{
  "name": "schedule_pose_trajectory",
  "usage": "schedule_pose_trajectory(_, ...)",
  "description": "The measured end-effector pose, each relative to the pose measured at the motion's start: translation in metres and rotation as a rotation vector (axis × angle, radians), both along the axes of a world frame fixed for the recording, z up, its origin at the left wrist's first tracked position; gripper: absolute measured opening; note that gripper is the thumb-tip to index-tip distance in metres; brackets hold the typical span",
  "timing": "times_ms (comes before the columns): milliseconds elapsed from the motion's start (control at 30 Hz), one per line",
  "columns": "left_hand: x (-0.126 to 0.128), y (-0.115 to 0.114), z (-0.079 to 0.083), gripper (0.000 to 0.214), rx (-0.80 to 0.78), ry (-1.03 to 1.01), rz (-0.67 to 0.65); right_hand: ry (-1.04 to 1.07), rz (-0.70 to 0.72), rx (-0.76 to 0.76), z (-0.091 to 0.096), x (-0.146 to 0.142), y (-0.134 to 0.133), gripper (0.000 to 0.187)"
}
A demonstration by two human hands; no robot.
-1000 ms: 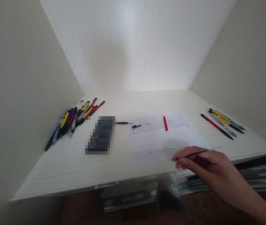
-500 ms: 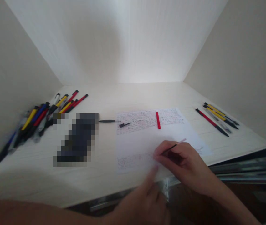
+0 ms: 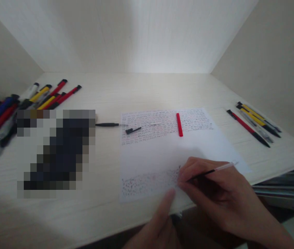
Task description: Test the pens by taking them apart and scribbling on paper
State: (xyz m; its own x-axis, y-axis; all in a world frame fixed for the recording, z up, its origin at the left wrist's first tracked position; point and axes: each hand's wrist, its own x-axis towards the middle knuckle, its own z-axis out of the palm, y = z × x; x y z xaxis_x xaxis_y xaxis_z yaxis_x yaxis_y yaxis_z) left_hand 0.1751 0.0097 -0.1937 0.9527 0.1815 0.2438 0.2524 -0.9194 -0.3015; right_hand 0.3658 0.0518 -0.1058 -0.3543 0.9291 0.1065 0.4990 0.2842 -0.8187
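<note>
A thin pen refill (image 3: 204,174) with a dark front and clear tail is pinched in the fingers of my right hand (image 3: 214,190). Its tip is hidden behind my fingers, over the lower part of a handwritten sheet of paper (image 3: 149,157). My left hand (image 3: 159,221) reaches up from the bottom edge, its index finger stretched onto the sheet's near edge; the other fingers are mostly hidden. Across the upper writing lie a red pen barrel (image 3: 179,124) and a black clip piece (image 3: 133,130). A dark pen grip section (image 3: 108,125) touches the left margin area.
Left of the sheet is a dark pixelated object (image 3: 64,152). Beyond it lies a pile of pens (image 3: 40,93) in several colours. More pens, including a red pen (image 3: 248,128), rest at the right. White panels enclose the desk (image 3: 102,162) on three sides.
The view has moved nearer, so the desk things look larger. My right hand still grips the refill, now showing more of its clear tail. My left index finger, blurred before, is now steadier.
</note>
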Motion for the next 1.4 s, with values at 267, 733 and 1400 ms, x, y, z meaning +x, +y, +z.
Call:
schedule_pose_trajectory(267,-0.001,-0.005,-0.005,0.021,0.038,0.006,0.039,-0.037,0.012,-0.002,0.001,-0.001,0.002,0.013)
schedule_pose_trajectory(733,-0.002,-0.01,-0.014,0.016,-0.02,0.053,0.058,-0.059,0.002,-0.008,0.001,-0.001,0.003,0.009)
schedule_pose_trajectory(1400,0.012,-0.007,-0.025,0.021,-0.002,0.055,0.087,0.14,-0.268,0.045,0.007,-0.012,0.044,0.015)
